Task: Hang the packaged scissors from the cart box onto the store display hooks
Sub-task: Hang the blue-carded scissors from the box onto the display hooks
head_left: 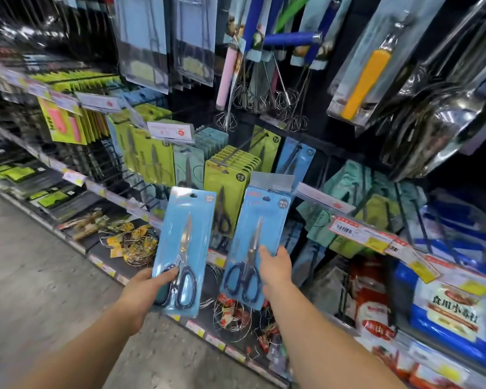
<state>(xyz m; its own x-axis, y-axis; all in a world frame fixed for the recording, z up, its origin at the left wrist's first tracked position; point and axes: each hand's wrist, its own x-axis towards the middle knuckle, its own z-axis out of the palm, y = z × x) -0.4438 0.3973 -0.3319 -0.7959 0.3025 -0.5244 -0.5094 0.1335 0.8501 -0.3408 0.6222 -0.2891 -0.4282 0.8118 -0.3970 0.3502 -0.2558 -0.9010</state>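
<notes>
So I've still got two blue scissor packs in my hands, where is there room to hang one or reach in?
Room shows between the green scissor packs and the blue pack on the hook, above the right hand's pack. Left of there, green packs crowd the hooks; above, whisks hang tightly.
</notes>
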